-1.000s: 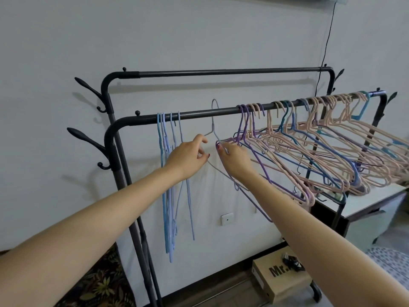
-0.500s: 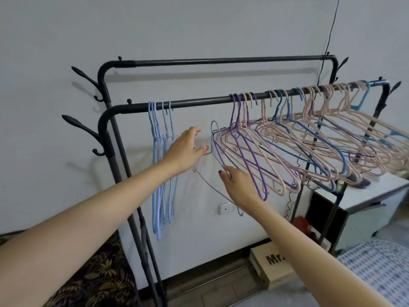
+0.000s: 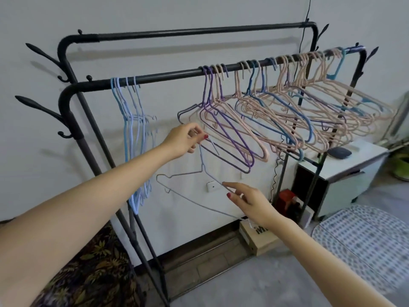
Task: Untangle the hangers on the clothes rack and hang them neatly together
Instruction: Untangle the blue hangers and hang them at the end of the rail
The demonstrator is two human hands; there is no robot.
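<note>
Lilac wire hanger (image 3: 200, 173) off rail | left hand (image 3: 183, 141) pinches its hook | right hand (image 3: 252, 201) loose-fingered, touching its shoulder

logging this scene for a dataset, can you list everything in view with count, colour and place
clothes rack: one, black, two rails, against the wall
neat hangers: a small bunch, light blue, left end of front rail
tangled hangers: many, mostly pink with purple and blue, right part of front rail
loose hanger: one, pale lavender wire, off the rail, held below it
cabinet: one, white, right of the rack
cardboard box: one, brown, on the floor
wall socket: one, white
left hand: pinches the loose hanger's hook
right hand: fingers at the hanger's shoulder
</note>
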